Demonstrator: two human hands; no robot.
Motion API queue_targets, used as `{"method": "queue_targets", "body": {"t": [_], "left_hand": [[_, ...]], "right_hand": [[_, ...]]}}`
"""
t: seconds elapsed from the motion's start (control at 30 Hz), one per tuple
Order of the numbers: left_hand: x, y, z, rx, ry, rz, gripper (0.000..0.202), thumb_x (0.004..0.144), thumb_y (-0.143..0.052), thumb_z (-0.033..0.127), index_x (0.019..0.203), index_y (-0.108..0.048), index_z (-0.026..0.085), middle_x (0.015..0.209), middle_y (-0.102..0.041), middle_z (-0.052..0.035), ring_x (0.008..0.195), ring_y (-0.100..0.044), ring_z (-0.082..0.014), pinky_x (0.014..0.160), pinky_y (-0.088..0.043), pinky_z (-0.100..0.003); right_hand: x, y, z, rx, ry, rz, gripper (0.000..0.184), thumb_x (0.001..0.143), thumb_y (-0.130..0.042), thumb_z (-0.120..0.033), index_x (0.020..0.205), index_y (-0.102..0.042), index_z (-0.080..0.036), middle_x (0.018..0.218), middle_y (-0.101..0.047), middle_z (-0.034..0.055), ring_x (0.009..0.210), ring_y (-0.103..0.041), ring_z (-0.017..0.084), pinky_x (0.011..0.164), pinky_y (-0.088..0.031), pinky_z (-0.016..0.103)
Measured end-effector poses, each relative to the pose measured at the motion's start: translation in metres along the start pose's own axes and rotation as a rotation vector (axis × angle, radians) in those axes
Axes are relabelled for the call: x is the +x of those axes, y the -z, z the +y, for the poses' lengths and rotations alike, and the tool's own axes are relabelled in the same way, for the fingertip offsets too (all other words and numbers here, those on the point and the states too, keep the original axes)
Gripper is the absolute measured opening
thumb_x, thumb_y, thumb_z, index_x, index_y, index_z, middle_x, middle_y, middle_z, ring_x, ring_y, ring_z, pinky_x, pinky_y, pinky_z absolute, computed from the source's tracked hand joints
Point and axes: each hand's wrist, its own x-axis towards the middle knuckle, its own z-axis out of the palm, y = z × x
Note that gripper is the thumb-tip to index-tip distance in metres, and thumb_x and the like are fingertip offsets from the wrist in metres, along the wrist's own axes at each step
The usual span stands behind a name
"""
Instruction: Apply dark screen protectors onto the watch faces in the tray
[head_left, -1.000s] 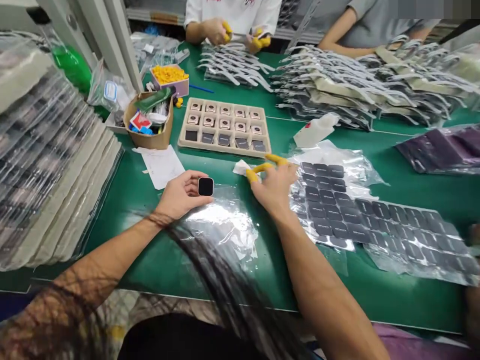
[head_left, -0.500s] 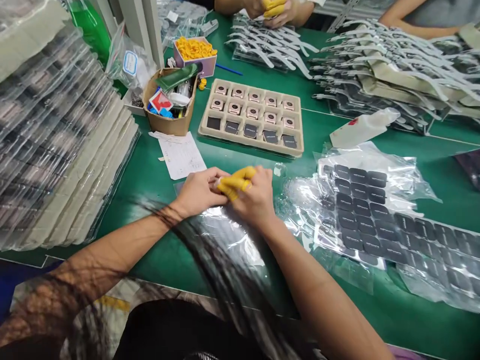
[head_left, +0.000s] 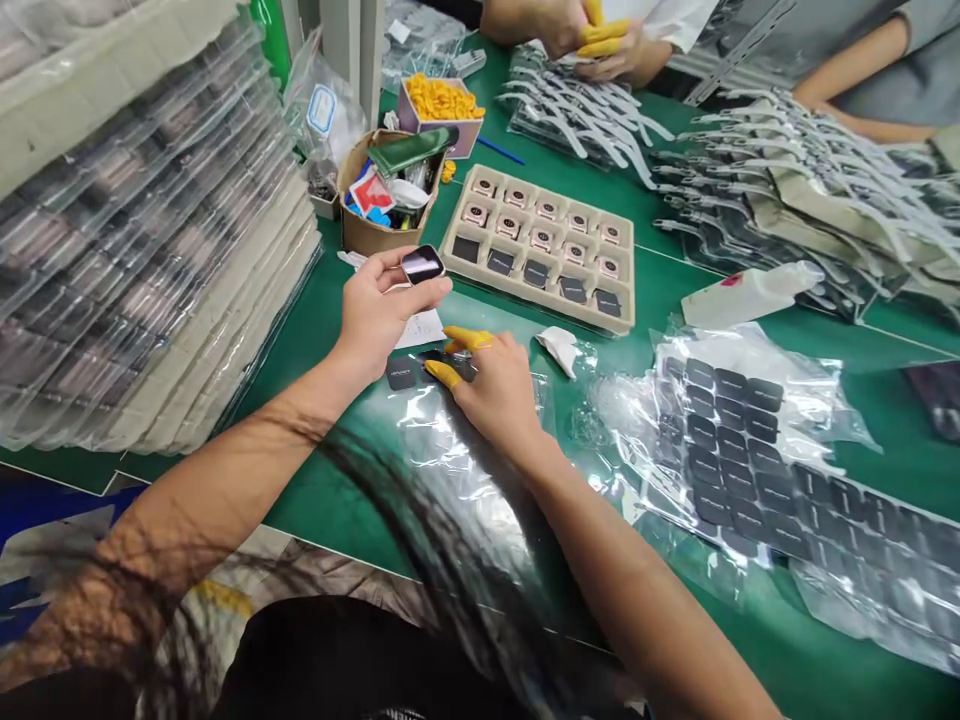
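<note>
My left hand [head_left: 386,310] is closed around a watch body [head_left: 422,264], a small rounded block with a glossy dark face turned up. Below it, my right hand [head_left: 499,380] wears yellow finger cots on thumb and forefinger. Those fingertips are spread apart over a row of black square films [head_left: 401,373] lying on clear plastic, touching one; part of the row is hidden under the hand. Beyond my hands, a beige tray [head_left: 626,290] holds several pink-gold watch bodies and, in its near row, black squares. Right of my right hand lies a crumpled white wipe [head_left: 559,350].
Stacked trays [head_left: 172,240] rise high at left. A cardboard box [head_left: 382,232] of odds and ends and a tub of yellow finger cots [head_left: 442,100] stand behind. Film sheets [head_left: 739,450] and a white bottle [head_left: 750,292] lie right. Across the table, another person's hands [head_left: 600,40] work.
My hands have come apart. My left hand rose leftward, showing the watch body, and my right hand moved to the films. The white wipe now lies on the table. The view shifted slightly.
</note>
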Motion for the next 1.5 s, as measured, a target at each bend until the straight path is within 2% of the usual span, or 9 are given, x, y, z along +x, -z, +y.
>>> {"method": "queue_targets", "body": {"t": [0.4, 0.6, 0.77, 0.9, 1.0, 1.1, 1.2, 1.33, 1.5], "left_hand": [[-0.004, 0.002, 0.002, 0.094, 0.177, -0.237, 0.058, 0.064, -0.101, 0.008, 0.113, -0.071, 0.013, 0.097, -0.078, -0.0077, 0.084, -0.075, -0.0222, 0.086, -0.065, -0.045], [-0.002, 0.003, 0.004, 0.136, 0.168, -0.209, 0.055, 0.070, -0.098, 0.007, 0.116, -0.070, 0.012, 0.104, -0.077, -0.0099, 0.090, -0.075, -0.0226, 0.090, -0.064, -0.045], [-0.005, 0.003, 0.009, 0.108, 0.150, -0.190, 0.053, 0.069, -0.097, 0.006, 0.113, -0.068, 0.013, 0.103, -0.077, -0.0091, 0.087, -0.074, -0.0204, 0.087, -0.065, -0.043], [-0.006, 0.000, 0.006, 0.122, 0.143, -0.181, 0.048, 0.073, -0.093, 0.003, 0.112, -0.068, 0.015, 0.098, -0.078, -0.0044, 0.081, -0.075, -0.0191, 0.082, -0.066, -0.041], [-0.002, 0.001, 0.001, 0.154, 0.088, -0.142, 0.049, 0.075, -0.091, 0.003, 0.116, -0.068, 0.015, 0.099, -0.079, -0.0032, 0.078, -0.075, -0.0186, 0.079, -0.065, -0.039], [0.004, 0.006, 0.002, 0.214, -0.034, -0.093, 0.050, 0.076, -0.091, 0.005, 0.120, -0.068, 0.014, 0.103, -0.080, -0.0054, 0.080, -0.076, -0.0180, 0.079, -0.064, -0.036], [0.003, 0.007, 0.013, 0.258, -0.229, -0.027, 0.053, 0.076, -0.093, 0.010, 0.122, -0.069, 0.017, 0.109, -0.080, -0.0059, 0.090, -0.079, -0.0198, 0.082, -0.064, -0.032], [-0.025, -0.005, 0.019, 0.276, -0.316, -0.149, 0.059, 0.072, -0.096, 0.018, 0.125, -0.071, 0.020, 0.115, -0.080, -0.0053, 0.094, -0.081, -0.0208, 0.083, -0.065, -0.030], [-0.067, -0.022, -0.015, 0.379, 0.077, -0.576, 0.053, 0.070, -0.095, 0.018, 0.119, -0.077, 0.015, 0.101, -0.084, -0.0091, 0.085, -0.082, -0.0213, 0.079, -0.066, -0.030]], "right_hand": [[-0.013, 0.005, 0.013, 0.095, 0.057, 0.146, 0.023, 0.104, -0.062, -0.032, 0.115, -0.080, -0.023, 0.103, -0.083, 0.0094, 0.093, -0.068, 0.027, 0.094, -0.047, 0.045], [-0.015, -0.002, 0.001, -0.079, 0.106, 0.248, 0.025, 0.105, -0.060, -0.028, 0.103, -0.084, -0.025, 0.124, -0.080, 0.0120, 0.115, -0.061, 0.033, 0.098, -0.045, 0.048], [-0.010, -0.003, -0.011, -0.128, -0.006, -0.005, 0.026, 0.098, -0.057, -0.015, 0.097, -0.083, -0.018, 0.098, -0.079, 0.0145, 0.095, -0.065, 0.030, 0.083, -0.050, 0.042], [-0.004, 0.019, -0.011, 0.219, -0.130, -0.145, 0.016, 0.095, -0.066, -0.020, 0.100, -0.081, -0.022, 0.104, -0.084, 0.0074, 0.094, -0.076, 0.026, 0.090, -0.058, 0.041], [-0.007, 0.039, -0.010, 0.508, -0.129, -0.329, 0.005, 0.091, -0.075, -0.029, 0.093, -0.079, -0.026, 0.112, -0.085, 0.0050, 0.119, -0.079, 0.030, 0.105, -0.058, 0.046], [-0.017, 0.052, -0.015, 0.650, -0.007, -0.489, 0.008, 0.089, -0.081, -0.036, 0.087, -0.079, -0.029, 0.116, -0.085, 0.0051, 0.153, -0.058, 0.035, 0.125, -0.046, 0.055], [-0.030, 0.061, -0.016, 0.754, 0.088, -0.440, 0.011, 0.089, -0.083, -0.040, 0.085, -0.078, -0.031, 0.110, -0.083, 0.0042, 0.160, -0.049, 0.033, 0.130, -0.039, 0.059], [-0.044, 0.079, 0.009, 0.973, -0.155, -0.153, 0.020, 0.084, -0.089, -0.047, 0.086, -0.076, -0.031, 0.104, -0.079, 0.0029, 0.115, -0.075, 0.026, 0.104, -0.059, 0.047], [-0.055, 0.081, 0.043, 1.153, -0.469, -0.150, 0.045, 0.057, -0.104, -0.050, 0.076, -0.073, -0.025, 0.076, -0.069, -0.0027, 0.068, -0.062, 0.013, 0.068, -0.053, 0.030]]}}
